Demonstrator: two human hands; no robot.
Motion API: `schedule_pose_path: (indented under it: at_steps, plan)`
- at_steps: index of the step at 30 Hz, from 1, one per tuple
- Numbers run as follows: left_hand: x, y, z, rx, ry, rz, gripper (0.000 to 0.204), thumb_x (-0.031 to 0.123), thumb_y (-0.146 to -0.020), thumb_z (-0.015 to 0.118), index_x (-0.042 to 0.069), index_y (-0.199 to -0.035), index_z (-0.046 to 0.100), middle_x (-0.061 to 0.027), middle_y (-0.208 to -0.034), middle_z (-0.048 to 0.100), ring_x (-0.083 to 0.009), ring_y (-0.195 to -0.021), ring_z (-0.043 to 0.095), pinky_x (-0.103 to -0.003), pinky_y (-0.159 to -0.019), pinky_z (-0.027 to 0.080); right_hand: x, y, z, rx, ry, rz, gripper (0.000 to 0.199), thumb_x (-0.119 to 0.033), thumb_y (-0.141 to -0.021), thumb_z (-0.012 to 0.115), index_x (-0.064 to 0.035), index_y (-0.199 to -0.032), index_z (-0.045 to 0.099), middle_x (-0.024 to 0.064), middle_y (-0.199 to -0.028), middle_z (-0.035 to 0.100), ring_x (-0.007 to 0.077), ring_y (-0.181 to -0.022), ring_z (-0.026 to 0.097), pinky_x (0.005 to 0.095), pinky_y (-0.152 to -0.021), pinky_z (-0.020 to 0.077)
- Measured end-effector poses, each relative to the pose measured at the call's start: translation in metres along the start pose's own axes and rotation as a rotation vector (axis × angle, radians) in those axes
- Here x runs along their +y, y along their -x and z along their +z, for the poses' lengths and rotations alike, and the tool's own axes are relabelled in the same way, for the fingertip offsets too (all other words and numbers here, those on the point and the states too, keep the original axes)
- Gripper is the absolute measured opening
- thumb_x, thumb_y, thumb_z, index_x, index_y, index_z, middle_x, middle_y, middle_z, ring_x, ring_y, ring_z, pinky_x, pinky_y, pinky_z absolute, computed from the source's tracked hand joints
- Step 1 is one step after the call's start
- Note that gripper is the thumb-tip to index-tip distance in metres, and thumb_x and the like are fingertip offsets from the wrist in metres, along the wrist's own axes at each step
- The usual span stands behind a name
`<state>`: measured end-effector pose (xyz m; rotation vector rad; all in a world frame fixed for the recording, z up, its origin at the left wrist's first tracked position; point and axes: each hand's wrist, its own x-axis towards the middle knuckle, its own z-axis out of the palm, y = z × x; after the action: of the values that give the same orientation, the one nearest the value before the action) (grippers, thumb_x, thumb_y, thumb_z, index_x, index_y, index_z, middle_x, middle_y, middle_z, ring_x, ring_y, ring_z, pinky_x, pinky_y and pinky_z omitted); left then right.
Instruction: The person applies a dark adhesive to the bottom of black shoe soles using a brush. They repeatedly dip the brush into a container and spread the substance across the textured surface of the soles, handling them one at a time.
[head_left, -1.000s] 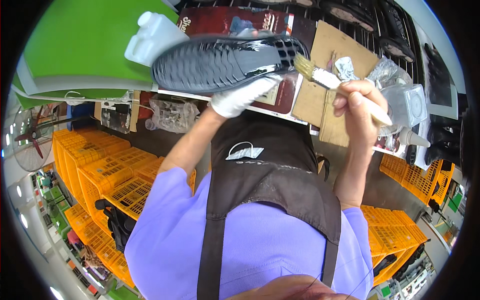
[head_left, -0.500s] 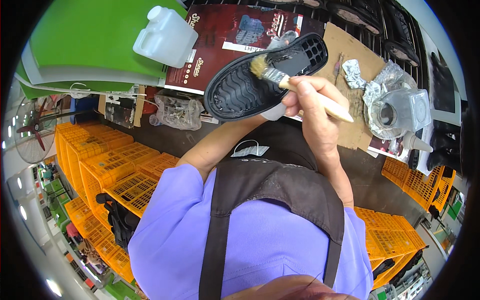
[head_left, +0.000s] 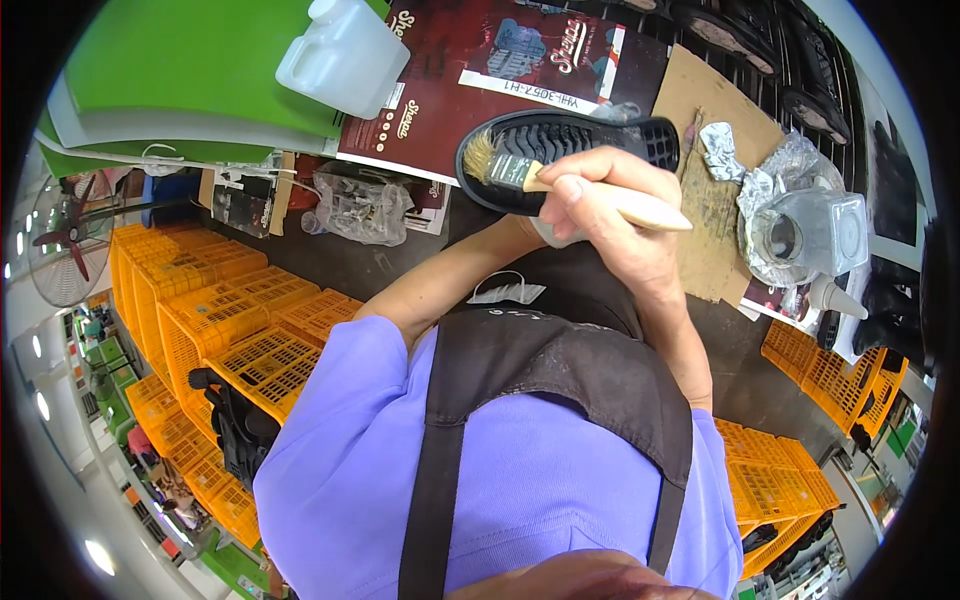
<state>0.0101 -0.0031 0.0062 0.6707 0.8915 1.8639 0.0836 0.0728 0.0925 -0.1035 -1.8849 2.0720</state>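
A black shoe sole [head_left: 568,138] is held face up over the bench's near edge, its ridged forefoot to the left and its grid-patterned heel to the right. My left hand [head_left: 617,111], in a translucent glove, grips it from below; gloved fingertips show along the far rim, while the palm is hidden. A paintbrush [head_left: 512,172] with tan bristles, a metal ferrule and a pale wooden handle is pinched in my bare right hand [head_left: 630,220]. Its bristles rest against the toe end of the sole. My right hand hides part of the sole's near side.
A white plastic jug [head_left: 345,60] stands on a green surface, back left. Dark red cardboard [head_left: 425,140] and stained brown cardboard [head_left: 708,225] cover the bench. At right are a clear container [head_left: 825,232], crumpled foil and a nozzle bottle. Orange crates [head_left: 240,310] flank me; black shoes sit on a rack.
The sole has shifted right, its toe end turned and tilted away. The brush has moved left, from mid-sole to the toe end. Both hands keep their hold.
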Motion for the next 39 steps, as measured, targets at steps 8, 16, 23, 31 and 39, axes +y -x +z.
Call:
schedule_pose_path:
  at_steps: [8,16,23,31,39]
  plan:
    - [0.007,0.006,-0.004,-0.111,-0.372,-0.011,0.024,0.015,-0.083,0.060,0.006,-0.104,0.052,-0.0025,-0.094,0.053,-0.0119,-0.091,0.053,-0.026,-0.077,0.045,0.001,-0.022,-0.038,-0.197,0.126,-0.049,0.016,-0.010,-0.083,0.059,0.0047,-0.087,0.064,0.0083,-0.072,0.063,0.0098,-0.060,0.058,0.0216,-0.056,0.0474]
    - [0.008,0.004,-0.035,-0.451,-0.524,-0.191,0.042,0.004,-0.080,0.063,0.000,-0.119,0.047,-0.0090,-0.112,0.054,-0.0160,-0.100,0.055,-0.031,-0.089,0.048,0.003,-0.032,-0.061,-0.288,0.129,0.091,0.016,-0.014,-0.082,0.062,0.0003,-0.089,0.065,0.0038,-0.078,0.063,0.0076,-0.067,0.057,0.0209,-0.059,0.0464]
    - [0.042,0.012,-0.036,-0.329,-0.430,-0.364,0.057,0.023,-0.081,0.064,0.000,-0.128,0.042,-0.0103,-0.118,0.053,-0.0175,-0.110,0.049,-0.034,-0.096,0.038,-0.005,-0.024,-0.081,-0.357,0.300,0.080,0.015,-0.011,-0.081,0.063,-0.0003,-0.090,0.065,0.0047,-0.080,0.064,0.0103,-0.070,0.058,0.0244,-0.063,0.0468]
    - [0.060,0.021,-0.034,0.106,0.756,-0.567,0.073,0.062,-0.085,0.037,-0.002,-0.118,0.050,-0.0291,-0.089,0.061,-0.0358,-0.066,0.064,-0.042,-0.048,0.055,-0.007,-0.013,-0.094,-0.432,0.483,-0.280,0.017,0.002,-0.075,0.065,-0.0027,-0.091,0.066,0.0077,-0.077,0.060,0.0205,-0.069,0.058,0.0291,-0.060,0.0446]
    - [0.058,0.019,-0.031,0.473,0.574,-0.648,0.067,0.057,-0.088,0.037,-0.004,-0.108,0.057,-0.0214,-0.082,0.064,-0.0280,-0.053,0.061,-0.038,-0.039,0.050,0.012,-0.014,-0.093,-0.472,0.404,-0.267,0.018,0.002,-0.076,0.064,-0.0024,-0.093,0.067,0.0075,-0.078,0.060,0.0190,-0.071,0.058,0.0286,-0.062,0.0453]
